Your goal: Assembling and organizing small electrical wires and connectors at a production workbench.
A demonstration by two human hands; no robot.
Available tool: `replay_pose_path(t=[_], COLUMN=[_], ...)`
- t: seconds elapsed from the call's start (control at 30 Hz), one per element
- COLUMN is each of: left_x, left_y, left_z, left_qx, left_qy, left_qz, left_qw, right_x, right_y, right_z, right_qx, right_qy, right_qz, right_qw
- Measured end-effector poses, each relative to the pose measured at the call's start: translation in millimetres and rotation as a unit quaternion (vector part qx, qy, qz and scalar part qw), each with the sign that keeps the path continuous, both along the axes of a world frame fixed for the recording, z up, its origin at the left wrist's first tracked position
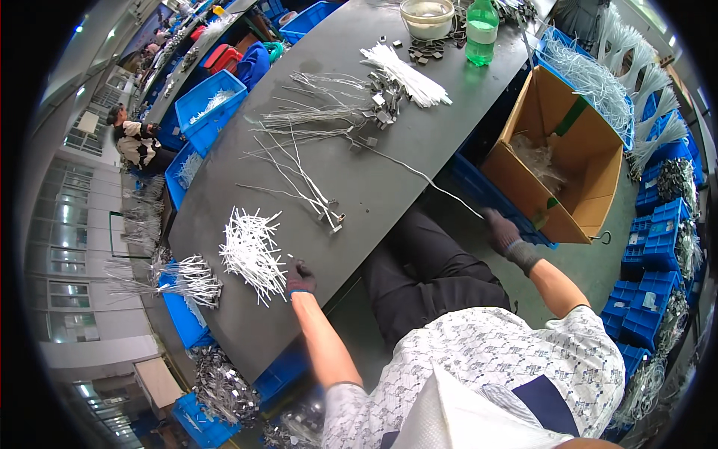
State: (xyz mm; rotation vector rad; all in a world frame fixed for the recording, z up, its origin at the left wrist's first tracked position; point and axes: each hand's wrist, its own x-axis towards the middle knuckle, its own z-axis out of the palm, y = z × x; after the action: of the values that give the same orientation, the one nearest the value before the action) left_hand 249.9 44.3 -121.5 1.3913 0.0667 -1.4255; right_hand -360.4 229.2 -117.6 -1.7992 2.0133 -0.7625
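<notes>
My right hand [505, 233], in a dark glove with a grey cuff, is off the table's edge. Its fingers are closed on the end of a thin pale wire [426, 178], which runs back over the table to a small metal clip [372, 141]. My left hand [301, 278], also gloved, rests on the dark table [359, 247] with curled fingers; what they hold, if anything, is too small to make out. Beside it lies a pile of short white tubes [254, 254]. Farther up are several loose wires with metal ends [299, 179] and a bundle of wires [321, 112].
Long white strips [407, 75], a green bottle [482, 34] and a white tub [427, 19] stand at the far end. An open cardboard box [591, 161] is at the right. Blue crates [212, 112] line the left side. A person [138, 142] is in the background.
</notes>
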Motion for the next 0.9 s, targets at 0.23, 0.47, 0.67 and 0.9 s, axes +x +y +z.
replay_pose_path(t=[0.23,0.47,0.67,0.9], left_x=[-102.0,-280.8,-309.2,-352.3], left_y=[-21.7,-67.9,-69.5,-5.3], left_z=[13.5,17.5,106.3,162.4], left_qx=[-0.184,-0.234,-0.312,-0.306], left_qy=[0.029,-0.011,-0.233,-0.436], left_qz=[-0.114,-0.270,-0.094,-0.138], left_qw=[0.976,0.934,0.916,0.835], right_x=[-46.1,15.8,-2.4,1.2], right_y=[118.4,85.3,90.8,104.4], right_z=[-26.4,-1.4,-26.7,-57.1], right_qx=[0.326,0.187,0.331,0.278], right_qy=[0.061,0.111,0.123,0.081], right_qz=[-0.001,0.046,-0.006,-0.022], right_qw=[0.944,0.975,0.935,0.957])
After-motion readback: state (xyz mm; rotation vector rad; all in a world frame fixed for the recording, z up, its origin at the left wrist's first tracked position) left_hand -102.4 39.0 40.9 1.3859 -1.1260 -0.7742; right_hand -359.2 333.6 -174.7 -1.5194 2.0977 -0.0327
